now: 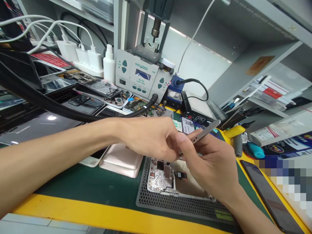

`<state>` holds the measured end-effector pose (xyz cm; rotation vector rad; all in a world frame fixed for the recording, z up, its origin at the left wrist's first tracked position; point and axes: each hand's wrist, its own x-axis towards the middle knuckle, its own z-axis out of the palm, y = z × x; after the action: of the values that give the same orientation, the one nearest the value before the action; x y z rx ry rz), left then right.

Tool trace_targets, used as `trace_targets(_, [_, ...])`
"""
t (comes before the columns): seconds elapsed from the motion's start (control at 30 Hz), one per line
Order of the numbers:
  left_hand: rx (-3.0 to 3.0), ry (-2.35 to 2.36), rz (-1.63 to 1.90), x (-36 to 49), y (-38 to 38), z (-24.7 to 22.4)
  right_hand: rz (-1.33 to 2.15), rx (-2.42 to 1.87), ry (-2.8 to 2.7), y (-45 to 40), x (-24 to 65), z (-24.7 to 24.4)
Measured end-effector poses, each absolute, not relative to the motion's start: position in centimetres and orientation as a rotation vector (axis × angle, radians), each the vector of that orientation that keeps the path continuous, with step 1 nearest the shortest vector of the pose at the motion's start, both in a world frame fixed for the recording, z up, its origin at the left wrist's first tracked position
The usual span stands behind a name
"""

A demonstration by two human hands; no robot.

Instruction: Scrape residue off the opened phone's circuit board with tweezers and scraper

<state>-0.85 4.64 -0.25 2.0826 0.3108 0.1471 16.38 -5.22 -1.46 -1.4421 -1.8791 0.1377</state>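
My right hand pinches a slim flat metal tool with a rounded end and small holes; whether it is a pry blade or tweezers I cannot tell. My left hand reaches across from the left, its fingers curled in against the right fingertips. What the left fingers grip is hidden. Below both hands an opened phone frame lies flat, bare metal and parts showing, partly covered by my right hand. It rests on a grey honeycomb mat.
Beside the mat lie rose-gold phone covers. A hot-air station and a white bottle stand behind. A black hose crosses the left side. At the right is a dark phone; shelves overhang the bench.
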Motion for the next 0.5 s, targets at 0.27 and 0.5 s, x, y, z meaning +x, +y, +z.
trace_targets(0.27, [2.023, 0.317, 0.171, -0.74, 4.27, -0.12, 0.018, -1.382, -1.903, -5.31, 16.64, -1.38])
trace_targets(0.5, [2.081, 0.323, 0.156, -0.65, 4.31, -0.76, 0.109, -1.341, -1.950, -5.21, 16.95, -1.81])
